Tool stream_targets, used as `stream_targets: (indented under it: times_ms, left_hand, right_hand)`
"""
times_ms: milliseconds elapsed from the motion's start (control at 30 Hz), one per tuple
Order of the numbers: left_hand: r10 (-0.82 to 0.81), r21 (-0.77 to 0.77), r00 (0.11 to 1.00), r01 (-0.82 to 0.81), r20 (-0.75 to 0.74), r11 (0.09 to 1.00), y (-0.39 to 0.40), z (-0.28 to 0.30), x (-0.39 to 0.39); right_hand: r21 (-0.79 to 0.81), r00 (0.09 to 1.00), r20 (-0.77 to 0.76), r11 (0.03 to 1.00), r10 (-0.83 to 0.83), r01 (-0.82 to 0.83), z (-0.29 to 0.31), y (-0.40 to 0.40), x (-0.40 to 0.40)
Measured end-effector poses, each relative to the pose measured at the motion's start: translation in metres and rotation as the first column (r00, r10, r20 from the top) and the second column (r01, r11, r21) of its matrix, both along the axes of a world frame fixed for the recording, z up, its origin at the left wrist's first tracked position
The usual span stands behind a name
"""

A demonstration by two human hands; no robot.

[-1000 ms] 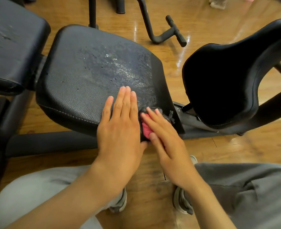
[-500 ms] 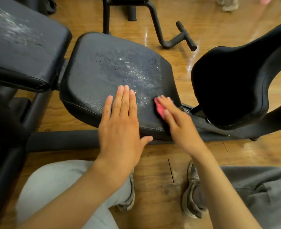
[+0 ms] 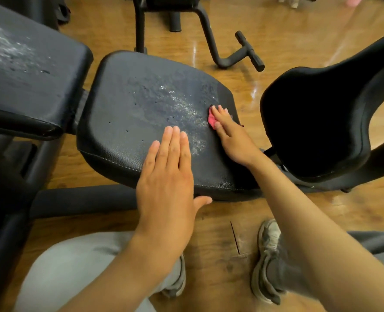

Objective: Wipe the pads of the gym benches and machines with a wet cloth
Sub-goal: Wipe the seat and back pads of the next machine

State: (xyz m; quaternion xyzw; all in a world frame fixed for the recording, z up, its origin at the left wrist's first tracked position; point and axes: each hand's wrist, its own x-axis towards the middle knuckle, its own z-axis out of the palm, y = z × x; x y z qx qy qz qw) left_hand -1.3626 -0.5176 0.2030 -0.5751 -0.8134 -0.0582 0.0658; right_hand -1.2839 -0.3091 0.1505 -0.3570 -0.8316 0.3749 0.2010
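The pink cloth (image 3: 211, 118) lies on the right end of the bench's seat pad (image 3: 128, 113), near its far right edge, mostly hidden under the right hand (image 3: 232, 134). That hand presses the cloth flat against the pad; its fingers (image 3: 220, 111) are laid out nearly straight over the cloth, not curled round it. Only a pink edge of the cloth shows to the left of the hand. Just left of the cloth a wet, glistening patch (image 3: 177, 102) spreads across the middle of the pad.

The left hand (image 3: 166, 176) rests palm down on the near edge of the same pad, fingers straight and together, thumb spread over the pad's front rim, holding nothing.

To the left, a second black pad (image 3: 26, 70) with wet streaks adjoins the seat. To the right stands a curved black pad (image 3: 317, 118), apart from the seat. A black metal handle (image 3: 249, 51) stands beyond on the wooden floor (image 3: 220, 244), where the person's shoes (image 3: 265, 260) are planted.
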Motion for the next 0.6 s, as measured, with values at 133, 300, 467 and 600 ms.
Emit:
stream_targets:
  times_ms: [133, 300, 467, 600]
  left_hand:
    - [0.001, -0.035, 1.000, -0.001, 0.016, 0.999, 0.000, 0.003, 0.001]
    - [0.010, -0.084, 1.000, -0.008, 0.016, 0.996, 0.001, 0.004, 0.003]
    - [0.023, -0.032, 0.999, -0.023, 0.025, 0.999, -0.001, 0.004, 0.004]
    - [0.019, -0.011, 0.998, -0.018, 0.053, 1.000, 0.000, 0.004, 0.004]
  right_hand:
    - [0.061, 1.000, -0.010, 0.998, 0.029, -0.029, 0.002, -0.041, 0.023]
    - [0.075, 0.995, -0.027, 0.992, 0.100, -0.097, -0.002, -0.047, 0.036]
    - [-0.068, 1.000, 0.022, 0.998, 0.001, 0.001, 0.005, 0.040, -0.027]
    - [-0.004, 0.998, -0.010, 0.998, 0.057, -0.057, 0.002, -0.001, 0.000]
